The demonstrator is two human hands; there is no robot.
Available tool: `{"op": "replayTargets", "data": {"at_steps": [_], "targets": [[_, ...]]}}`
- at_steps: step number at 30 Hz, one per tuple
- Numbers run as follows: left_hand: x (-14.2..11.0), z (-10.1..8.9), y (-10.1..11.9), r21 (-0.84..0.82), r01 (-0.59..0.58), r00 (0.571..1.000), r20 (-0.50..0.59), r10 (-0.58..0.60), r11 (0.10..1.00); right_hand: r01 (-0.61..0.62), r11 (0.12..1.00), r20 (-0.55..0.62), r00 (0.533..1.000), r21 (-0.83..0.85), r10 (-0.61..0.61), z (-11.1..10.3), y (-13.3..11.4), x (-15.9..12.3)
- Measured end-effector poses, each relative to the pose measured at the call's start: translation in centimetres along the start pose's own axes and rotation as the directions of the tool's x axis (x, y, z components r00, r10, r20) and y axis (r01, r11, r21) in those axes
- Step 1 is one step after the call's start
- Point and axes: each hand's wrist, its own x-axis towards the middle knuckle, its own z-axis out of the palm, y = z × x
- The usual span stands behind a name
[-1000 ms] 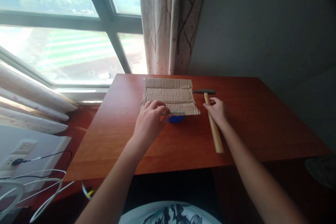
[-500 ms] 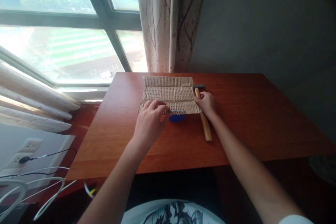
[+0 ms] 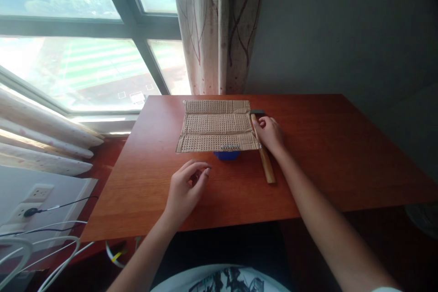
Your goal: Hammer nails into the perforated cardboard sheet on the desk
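Note:
A perforated cardboard sheet (image 3: 217,126) lies on the red-brown wooden table (image 3: 325,155), its near edge resting on a small blue object (image 3: 226,155). A wooden-handled hammer (image 3: 263,157) lies along the sheet's right edge, head at the far end. My right hand (image 3: 270,133) rests on the hammer's handle near the head, fingers curled over it, touching the cardboard's right corner. My left hand (image 3: 186,190) hovers over the table in front of the cardboard, thumb and fingertips pinched together; whether anything small is between them does not show.
A window and a patterned curtain (image 3: 219,27) stand behind the table. At the lower left are a white wall socket (image 3: 32,194) with a black plug and loose white cables (image 3: 37,246). The table's near edge runs just before my body.
My left hand has left the cardboard's near edge and drawn back toward me, fingers pinched. My right hand slid the hammer leftward against the sheet and stays on it.

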Motion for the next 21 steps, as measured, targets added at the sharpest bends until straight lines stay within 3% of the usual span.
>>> {"op": "replayTargets", "data": {"at_steps": [3, 6, 10, 12, 14, 21], "targets": [[0.7, -0.4, -0.8, -0.142, 0.248, 0.968, 0.084, -0.238, 0.958, -0.037, 0.971, 0.003, 0.999, 0.237, 0.038, -0.9, -0.3, -1.2], [1.8, 0.1, -0.6, -0.291, 0.359, 0.933, 0.115, -0.340, 0.887, -0.099, 0.870, 0.105, 0.993, 0.483, 0.054, -1.2, -1.1, -3.2], [3.2, 2.1, -0.4, -0.435, 0.392, 0.917, 0.110, -0.384, 0.811, -0.178, 0.701, 0.228, 0.973, 0.691, 0.023, -1.0, -3.0, -6.1], [3.7, 3.0, -0.6, -0.479, 0.401, 0.912, 0.125, -0.391, 0.781, -0.296, 0.520, 0.349, 0.937, 0.801, -0.003, -0.9, -3.9, -7.1], [3.9, 3.6, -0.8, -0.501, 0.407, 0.909, 0.136, -0.395, 0.764, -0.364, 0.423, 0.414, 0.910, 0.830, -0.030, -0.7, -4.6, -7.8], [4.5, 5.2, 0.4, -0.577, 0.307, 0.936, 0.040, -0.348, 0.757, -0.317, 0.376, 0.358, 0.933, 0.870, -0.040, -2.3, -5.1, -8.4]]}}
